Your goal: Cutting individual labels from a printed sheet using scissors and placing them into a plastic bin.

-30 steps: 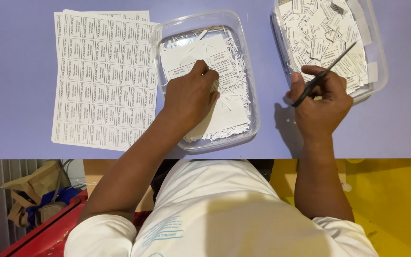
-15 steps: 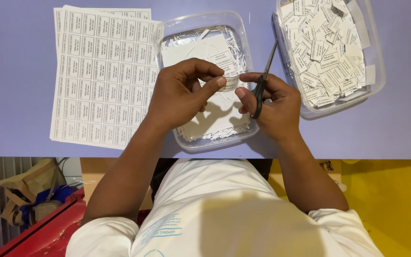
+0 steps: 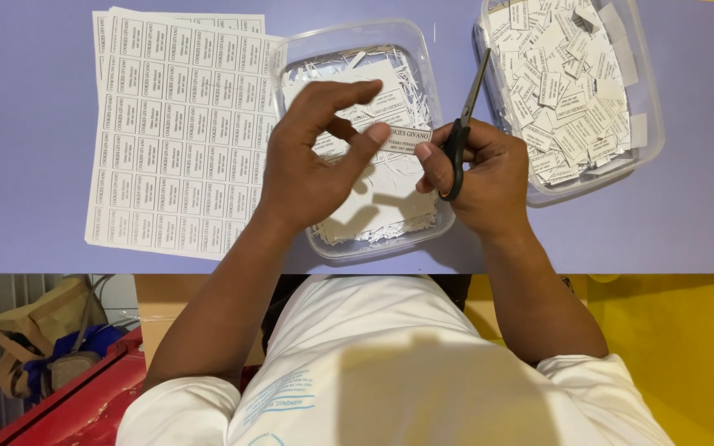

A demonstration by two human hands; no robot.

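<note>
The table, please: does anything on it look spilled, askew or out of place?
Nothing stands out. The printed label sheets lie stacked, slightly fanned, on the table. Offcuts stay inside the middle tub, cut labels inside the right tub. The right hand holds scissors; the left hand holds a label strip.

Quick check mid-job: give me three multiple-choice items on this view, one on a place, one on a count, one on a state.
1. Where do the printed white label sheets lie?
A. left of the clear plastic tubs
B. inside a tub
C. on the lap

2. How many clear plastic tubs sit on the lilac table?
A. one
B. two
C. four

3. What does the right hand hold?
A. nothing
B. a pen
C. black-handled scissors

Key: 1 A, sheets lie flat beside the middle tub; 2 B, middle and right tub; 3 C, fingers through the handle.
</note>
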